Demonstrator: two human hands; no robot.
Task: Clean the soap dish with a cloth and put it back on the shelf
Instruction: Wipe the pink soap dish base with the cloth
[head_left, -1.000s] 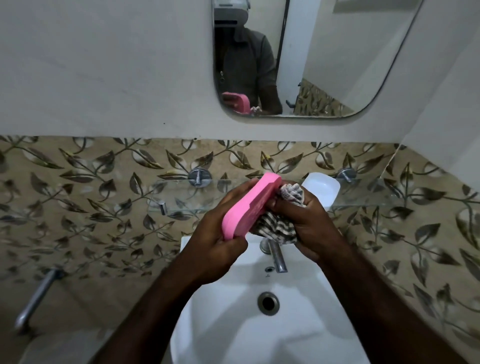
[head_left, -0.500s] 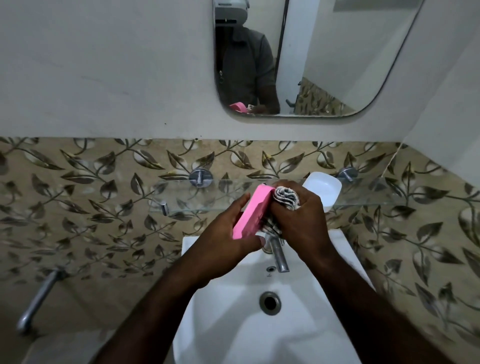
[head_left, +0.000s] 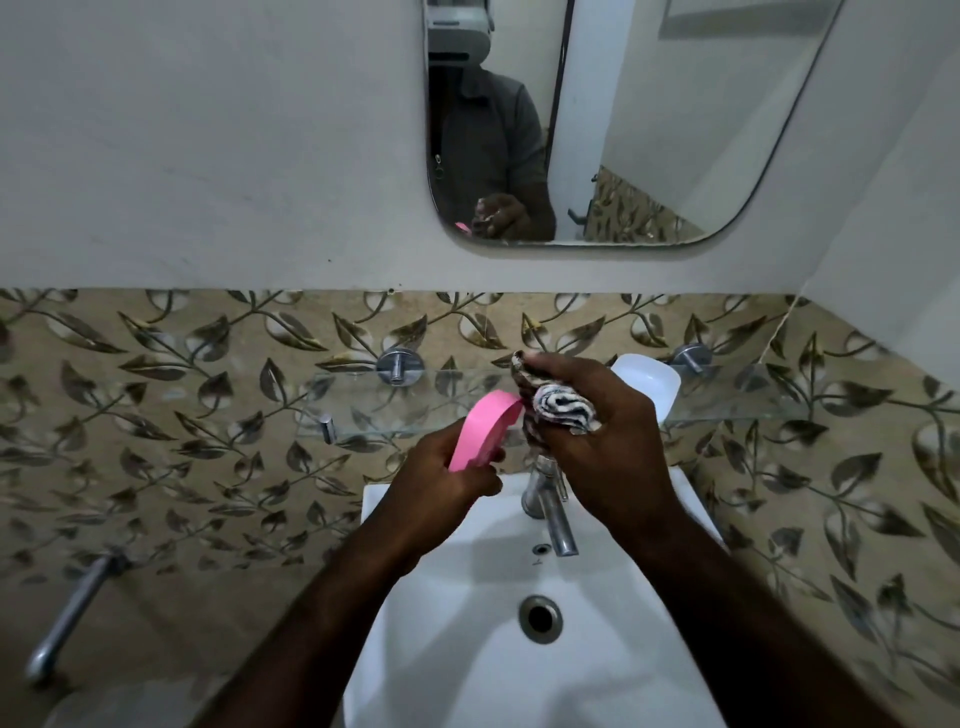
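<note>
Left hand (head_left: 441, 478) grips glossy pink soap dish (head_left: 485, 428); right hand (head_left: 597, 441) bunches striped cloth (head_left: 563, 408).

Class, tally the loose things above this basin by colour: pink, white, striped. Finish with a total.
Pink: 1, the soap dish, held in the left hand.
White: 1, the container on the glass shelf.
Striped: 1, the cloth, gripped in the right hand.
Total: 3

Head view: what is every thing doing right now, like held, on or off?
Pink dish: tilted on edge, held by left hand, off the shelf.
Cloth: bunched in right hand, touching the dish.
Tap: off, no water running.
Sink: drain open, no water pooled.
White dish: resting on the shelf.
</note>
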